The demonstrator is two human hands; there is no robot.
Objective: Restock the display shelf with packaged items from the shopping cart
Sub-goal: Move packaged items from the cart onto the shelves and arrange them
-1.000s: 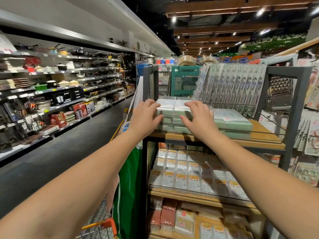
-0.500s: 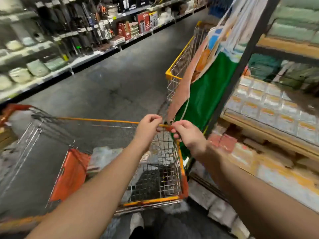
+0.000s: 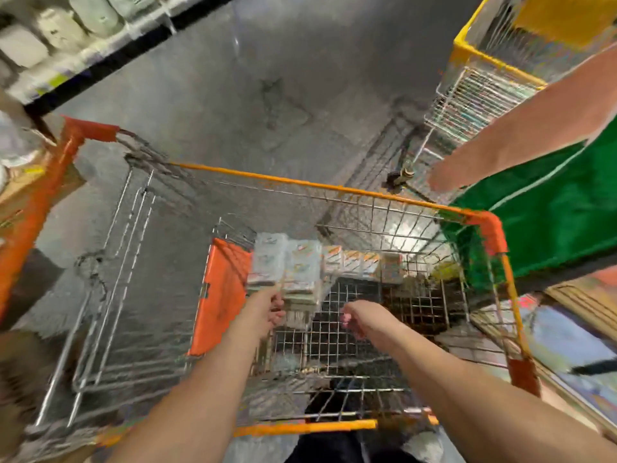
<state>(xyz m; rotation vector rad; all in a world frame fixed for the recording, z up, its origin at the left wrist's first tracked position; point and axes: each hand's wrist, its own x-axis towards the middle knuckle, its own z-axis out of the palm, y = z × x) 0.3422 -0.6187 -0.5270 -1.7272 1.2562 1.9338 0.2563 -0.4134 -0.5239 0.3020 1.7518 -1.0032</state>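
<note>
The view looks straight down into a wire shopping cart (image 3: 334, 190) with orange rim and orange corner pieces, which stands on a dark grey, smooth floor (image 3: 233, 95) of a shop aisle. Both bare forearms reach into the cart basket. The left hand (image 3: 267, 310) is at the near side of a stack of packaged items (image 3: 287, 265), pale packs with orange and light blue print, and its fingers touch the lower packs; the picture is blurred, so I cannot tell if the grip is closed around them. The right hand (image 3: 362, 319) hovers over the wire bottom, just beside the stack, with fingers loosely curled and nothing inside them. More packs of the same kind (image 3: 354, 262) lie in a row behind, against the far wall of the basket. An orange flap (image 3: 220, 295) stands at the left side of the basket. At upper right there is a second cart with yellow rim (image 3: 484, 58) and a green fabric bag (image 3: 551, 208). At upper left, a shelf (image 3: 60, 31) carries pale containers.
</note>
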